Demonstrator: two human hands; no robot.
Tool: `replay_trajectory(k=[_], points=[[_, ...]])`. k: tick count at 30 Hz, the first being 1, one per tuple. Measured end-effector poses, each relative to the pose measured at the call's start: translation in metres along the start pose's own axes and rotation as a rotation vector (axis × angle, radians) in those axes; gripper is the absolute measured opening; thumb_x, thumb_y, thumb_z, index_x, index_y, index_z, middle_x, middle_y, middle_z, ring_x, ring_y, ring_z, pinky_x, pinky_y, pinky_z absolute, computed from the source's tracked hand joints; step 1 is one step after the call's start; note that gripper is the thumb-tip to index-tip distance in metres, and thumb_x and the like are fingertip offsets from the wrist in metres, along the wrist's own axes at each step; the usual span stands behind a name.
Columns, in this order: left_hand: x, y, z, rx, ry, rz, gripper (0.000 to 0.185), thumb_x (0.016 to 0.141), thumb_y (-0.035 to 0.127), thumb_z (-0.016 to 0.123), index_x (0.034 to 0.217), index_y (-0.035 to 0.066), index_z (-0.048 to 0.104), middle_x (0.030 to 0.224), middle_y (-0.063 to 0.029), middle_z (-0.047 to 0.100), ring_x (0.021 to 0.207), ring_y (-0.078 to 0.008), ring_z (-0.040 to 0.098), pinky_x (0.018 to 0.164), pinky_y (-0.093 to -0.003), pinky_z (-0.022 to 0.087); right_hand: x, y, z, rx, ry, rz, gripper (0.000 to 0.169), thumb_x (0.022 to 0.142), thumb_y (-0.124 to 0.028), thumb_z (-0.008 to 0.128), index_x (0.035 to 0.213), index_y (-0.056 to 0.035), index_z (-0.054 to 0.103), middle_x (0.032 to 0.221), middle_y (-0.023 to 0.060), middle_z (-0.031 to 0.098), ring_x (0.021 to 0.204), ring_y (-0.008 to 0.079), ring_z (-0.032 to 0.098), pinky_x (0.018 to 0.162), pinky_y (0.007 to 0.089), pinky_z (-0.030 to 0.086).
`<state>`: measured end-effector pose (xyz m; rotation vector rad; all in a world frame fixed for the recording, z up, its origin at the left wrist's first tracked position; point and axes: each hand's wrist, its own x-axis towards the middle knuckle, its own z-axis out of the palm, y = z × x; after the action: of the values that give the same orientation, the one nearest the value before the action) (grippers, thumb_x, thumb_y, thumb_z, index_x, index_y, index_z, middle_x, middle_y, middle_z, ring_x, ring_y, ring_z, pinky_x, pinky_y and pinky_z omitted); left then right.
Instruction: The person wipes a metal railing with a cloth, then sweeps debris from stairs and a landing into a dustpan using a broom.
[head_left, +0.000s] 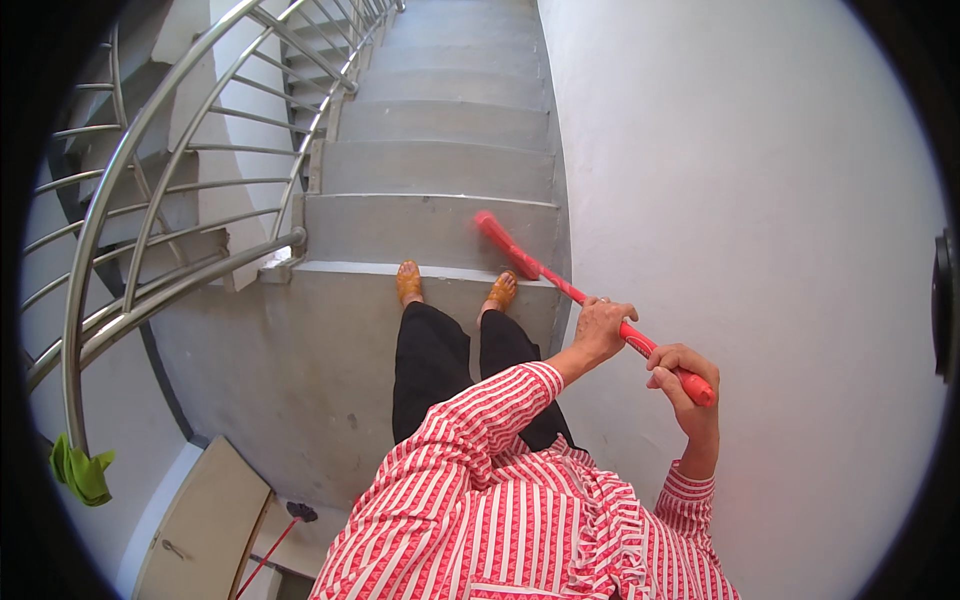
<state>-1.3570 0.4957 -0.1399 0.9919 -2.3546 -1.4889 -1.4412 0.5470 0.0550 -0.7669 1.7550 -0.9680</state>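
My left hand (604, 330) is closed around the middle of a red broom's handle (566, 289). Higher up the same handle, close to its end, my right hand (686, 375) grips it beside the white wall. The handle slants down and away to the left, and the red broom head (510, 247) is over the concrete step just in front of my right foot. Its far end is slightly blurred; whether the bristles touch the step is hard to tell. My feet, in tan sandals (409, 281), stand at the light-edged front of the concrete floor.
A concrete staircase (442, 169) runs ahead between a white wall (720, 187) and a curved metal railing (97, 202). A green cloth (84, 471) hangs on the railing's end. At lower left are a beige door (202, 525) and a dark mop head (302, 512) on a red pole.
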Motion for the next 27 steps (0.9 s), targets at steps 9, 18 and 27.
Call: replay_trajectory(k=[9, 18, 27], points=[[0.044, -0.013, -0.03, -0.002, 0.111, 0.204, 0.013, 0.075, 0.007, 0.06, 0.085, 0.013, 0.065, 0.069, -0.0049, 0.063, 0.077, -0.0211, 0.061, 0.082, -0.0367, 0.04, 0.017, -0.008, 0.029, -0.212, 0.085, -0.201, 0.009, 0.076, 0.007, 0.058, 0.074, 0.0026, 0.051, 0.084, 0.0092, 0.061, 0.068, 0.0121, 0.053, 0.061, 0.025, 0.043], [0.065, 0.001, -0.123, 0.089, -0.009, 0.353, 0.024, 0.068, 0.003, 0.068, 0.09, 0.012, 0.064, 0.075, -0.0045, 0.063, 0.082, -0.023, 0.06, 0.084, -0.0366, 0.043, 0.004, -0.015, 0.062, 0.289, 0.41, -0.201, 0.009, 0.091, -0.01, 0.053, 0.086, -0.002, 0.052, 0.111, 0.0174, 0.058, 0.08, 0.0222, 0.066, 0.072, 0.0314, 0.057], [-0.036, -0.115, -0.22, 0.345, 0.139, 0.218, 0.019, 0.07, 0.006, 0.066, 0.087, 0.014, 0.063, 0.078, -0.0041, 0.061, 0.084, -0.0241, 0.06, 0.08, -0.037, 0.043, 0.035, -0.013, 0.19, 0.856, 0.278, 0.109, 0.011, 0.096, -0.015, 0.049, 0.098, -0.0045, 0.051, 0.12, 0.0153, 0.055, 0.087, 0.0241, 0.066, 0.078, 0.0334, 0.057]])
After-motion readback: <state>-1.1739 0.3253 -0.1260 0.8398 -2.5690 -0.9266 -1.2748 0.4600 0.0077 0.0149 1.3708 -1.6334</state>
